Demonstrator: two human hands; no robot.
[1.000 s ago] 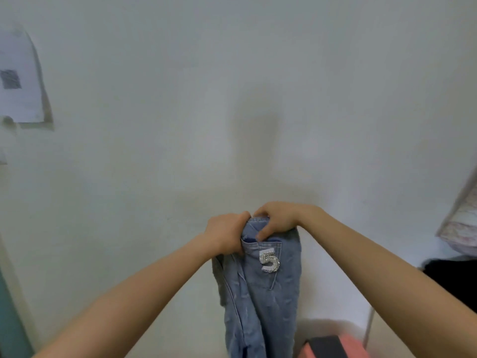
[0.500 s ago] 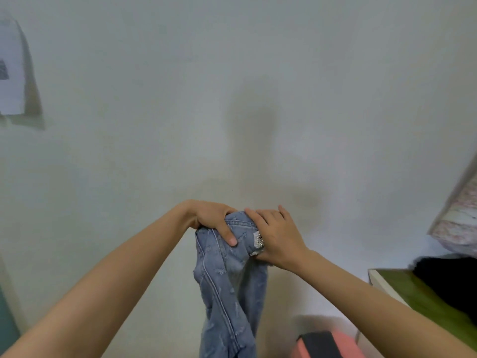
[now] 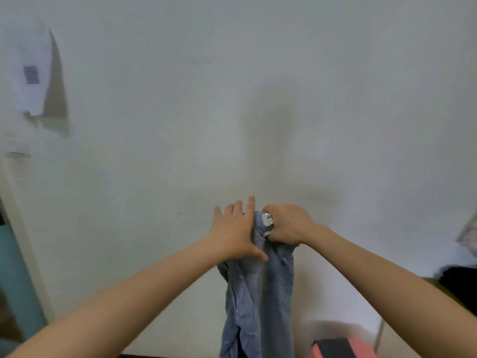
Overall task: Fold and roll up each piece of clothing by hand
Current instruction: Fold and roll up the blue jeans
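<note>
One garment is in view: a pair of light blue denim jeans (image 3: 260, 293), hanging lengthwise in the lower centre of the frame in front of a plain white wall (image 3: 258, 99). One sparkling silver patch (image 3: 268, 219) sits near the top of the denim.

Two bare hands meet at the top of the garment. The right hand (image 3: 289, 223), just right of centre, is closed in a fist around the top edge of the jeans, beside the silver patch. The left hand (image 3: 236, 232) lies flat against the left side of the fabric, fingers spread and pointing up, its thumb pressing across the denim lower down. The two hands are close together, with only a strip of denim between them.

One white paper sheet (image 3: 28, 73) with a dark square mark hangs on the wall at the upper left. At the bottom right sits one coral-pink box-like object (image 3: 361, 348) with a black top; what it holds cannot be seen. One dark heap (image 3: 459, 282) lies at the right edge, too blurred to identify.
</note>
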